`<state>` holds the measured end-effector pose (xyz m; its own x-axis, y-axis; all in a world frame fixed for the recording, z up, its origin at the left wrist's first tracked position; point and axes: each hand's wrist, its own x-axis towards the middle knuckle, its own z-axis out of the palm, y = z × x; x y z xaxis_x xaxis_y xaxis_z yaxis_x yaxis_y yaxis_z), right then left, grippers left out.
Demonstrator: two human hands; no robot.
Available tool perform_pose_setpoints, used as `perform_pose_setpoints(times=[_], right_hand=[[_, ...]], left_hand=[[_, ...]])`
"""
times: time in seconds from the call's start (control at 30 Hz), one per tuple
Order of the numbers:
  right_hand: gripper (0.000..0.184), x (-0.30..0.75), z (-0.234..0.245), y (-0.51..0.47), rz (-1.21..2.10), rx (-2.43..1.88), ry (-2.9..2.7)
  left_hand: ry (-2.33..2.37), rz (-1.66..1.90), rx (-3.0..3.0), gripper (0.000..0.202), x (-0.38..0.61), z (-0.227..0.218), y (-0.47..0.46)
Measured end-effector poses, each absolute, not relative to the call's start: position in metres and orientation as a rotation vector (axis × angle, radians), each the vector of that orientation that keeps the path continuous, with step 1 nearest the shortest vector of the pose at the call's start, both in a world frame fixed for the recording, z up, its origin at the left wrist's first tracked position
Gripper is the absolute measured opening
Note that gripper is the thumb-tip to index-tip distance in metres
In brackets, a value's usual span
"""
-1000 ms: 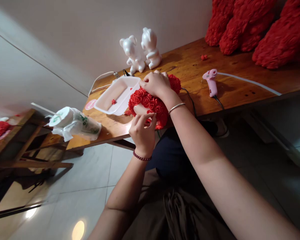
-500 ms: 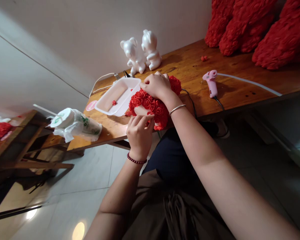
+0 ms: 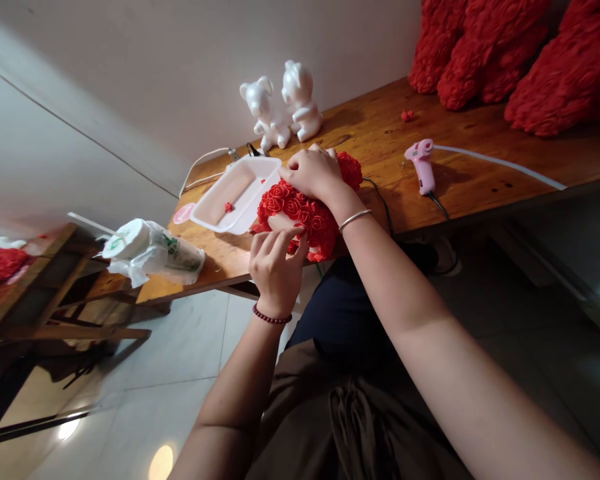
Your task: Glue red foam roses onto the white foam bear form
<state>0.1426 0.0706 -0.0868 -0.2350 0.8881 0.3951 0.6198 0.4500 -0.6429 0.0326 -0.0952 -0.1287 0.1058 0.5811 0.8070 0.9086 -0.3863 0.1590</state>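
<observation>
A rose bear (image 3: pixel 290 203), a pale form mostly covered in red foam roses, lies over the table's front edge. A bare whitish patch (image 3: pixel 281 223) shows on its near side. My right hand (image 3: pixel 312 172), above a silver bangle, is wrapped over the top of the bear and grips it. At the edge of the bare patch my left hand (image 3: pixel 277 268), with a beaded bracelet, has thumb and fingers pinched together, with red of a rose at the fingertips. My fingers partly hide that rose. A white plastic tub (image 3: pixel 217 225) with a few small red roses stands just left of the bear.
Two glossy white bear forms (image 3: pixel 263 113) sit against the wall. A pink glue gun (image 3: pixel 422 167) with a long glue stick lies to the right, its cord trailing off the edge. Large red rose bears (image 3: pixel 495 53) fill the back right. A bagged cup (image 3: pixel 155 250) with a straw stands front left.
My left hand has shifted very slightly left, its fingertips still at the edge of the bare patch. My right hand and the bear stay in place.
</observation>
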Motion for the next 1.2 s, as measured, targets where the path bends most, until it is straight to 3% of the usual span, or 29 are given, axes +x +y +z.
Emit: perform_pose_setpoints(times=[0.57,0.83,1.2], right_hand=[[0.048,0.145,-0.089,0.067,0.461,-1.262,-1.967],[0.058,0.144,-0.092,0.068,0.445,-1.240,-1.950],[0.042,0.146,-0.087,0.064,0.419,-1.283,-1.972]], left_hand=[[-1.497,-1.117,-2.101,0.010,0.032,-0.124,-0.091],[-1.544,-1.074,-2.114,0.007,0.032,-0.120,-0.092],[-1.325,-1.211,-2.060,0.015,0.022,-0.137,-0.090]])
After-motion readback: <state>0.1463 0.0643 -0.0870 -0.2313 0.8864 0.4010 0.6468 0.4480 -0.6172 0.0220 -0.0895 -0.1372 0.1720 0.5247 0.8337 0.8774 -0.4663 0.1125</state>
